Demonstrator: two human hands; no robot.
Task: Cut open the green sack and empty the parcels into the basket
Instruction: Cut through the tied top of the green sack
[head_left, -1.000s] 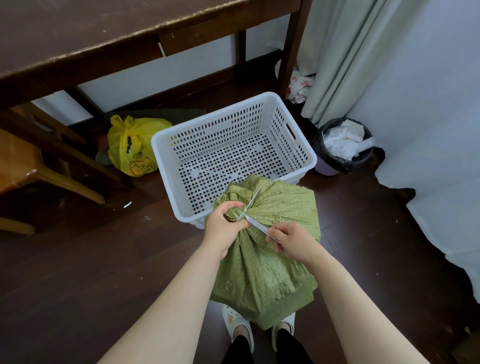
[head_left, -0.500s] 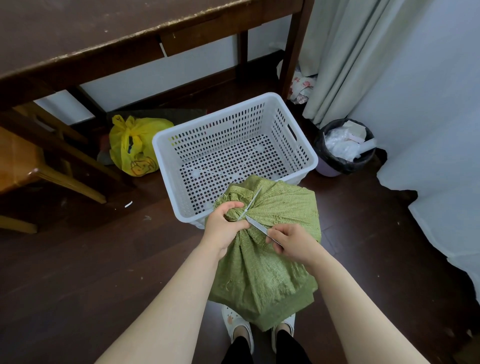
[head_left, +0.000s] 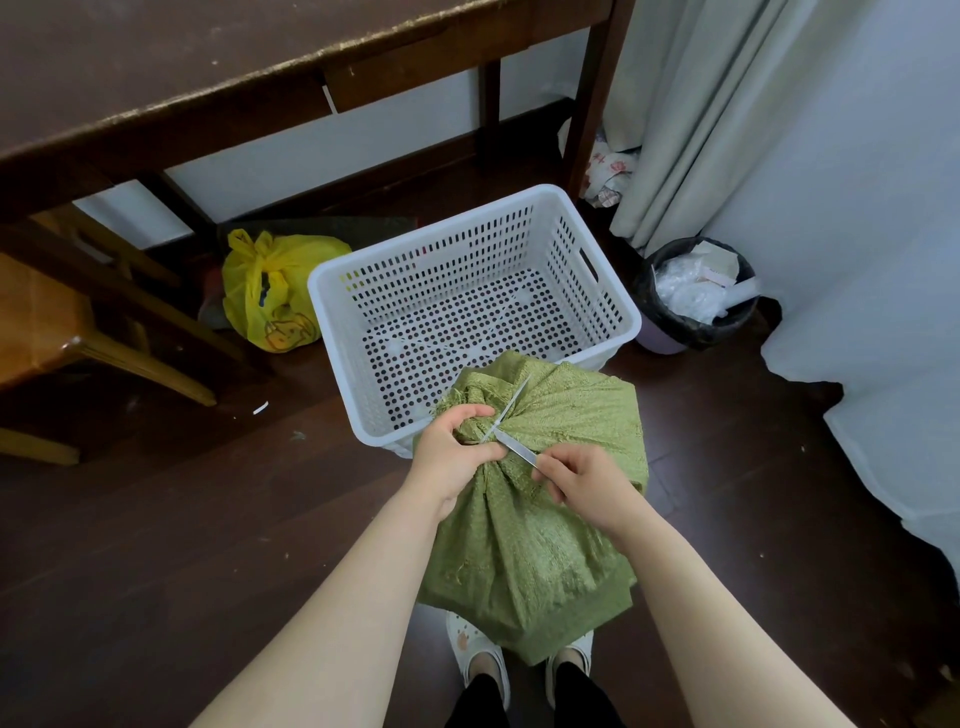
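Observation:
A green woven sack stands on the dark floor between my feet, its gathered neck tied with a pale strap. My left hand grips the bunched neck. My right hand holds a small metal blade whose tip lies against the tie at the neck. Just beyond the sack stands a white perforated basket with nothing in it. The parcels are hidden inside the sack.
A yellow plastic bag lies left of the basket under a dark wooden table. A wooden chair is at far left. A lined bin with rubbish stands right of the basket, by curtains and white fabric.
Almost nothing differs; both hands keep their hold at the sack's neck and the blade stays against the tie.

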